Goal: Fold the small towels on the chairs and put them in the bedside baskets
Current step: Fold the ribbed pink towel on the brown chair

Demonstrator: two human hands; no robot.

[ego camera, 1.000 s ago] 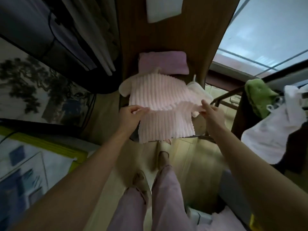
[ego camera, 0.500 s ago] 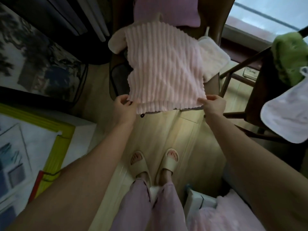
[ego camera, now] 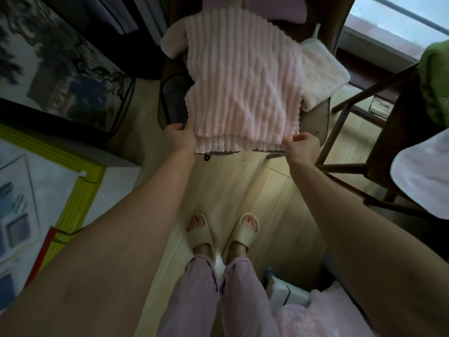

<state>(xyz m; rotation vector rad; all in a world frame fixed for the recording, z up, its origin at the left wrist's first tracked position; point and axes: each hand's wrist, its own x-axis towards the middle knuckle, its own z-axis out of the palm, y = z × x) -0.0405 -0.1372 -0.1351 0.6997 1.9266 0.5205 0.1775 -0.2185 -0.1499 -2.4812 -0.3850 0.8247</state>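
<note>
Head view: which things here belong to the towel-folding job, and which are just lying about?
Job:
- pink ribbed towel, near corners pinched by left hand and right hand
- white towel beside it
- purple towel behind
- chair under them
- green towel

Lying about:
- framed picture
- slippers

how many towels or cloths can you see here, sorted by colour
pink ribbed towel, held by left hand and right hand: 1
cream towel: 1
purple towel: 1
green cloth: 1
white cloth: 1
total: 5
</note>
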